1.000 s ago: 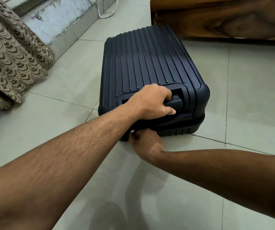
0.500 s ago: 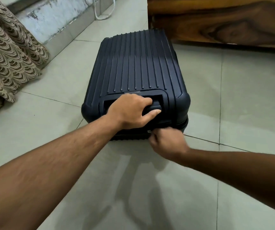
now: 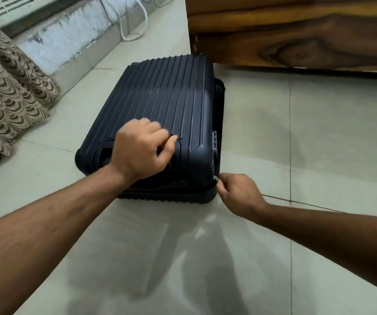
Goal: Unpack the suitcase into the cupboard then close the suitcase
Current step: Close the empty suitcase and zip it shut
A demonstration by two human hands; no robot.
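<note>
A dark navy ribbed hard-shell suitcase (image 3: 160,105) lies flat on the tiled floor, lid down. Its right side still gapes a little along the seam. My left hand (image 3: 141,151) rests on the near end of the lid by the recessed handle, fingers curled and pressing down. My right hand (image 3: 237,192) is at the near right corner, pinching the metal zipper pull (image 3: 215,178). A combination lock (image 3: 214,142) shows on the right side wall. The cupboard is not in view.
A dark wooden furniture panel (image 3: 296,35) stands right behind the suitcase at the upper right. A patterned curtain (image 3: 8,94) hangs at the left. A white cable (image 3: 135,26) loops on the floor by the far wall's low ledge (image 3: 69,42).
My right hand has drawn the zipper pull from the middle of the near edge to the near right corner. My left hand has let go of the handle and now presses on the lid.
</note>
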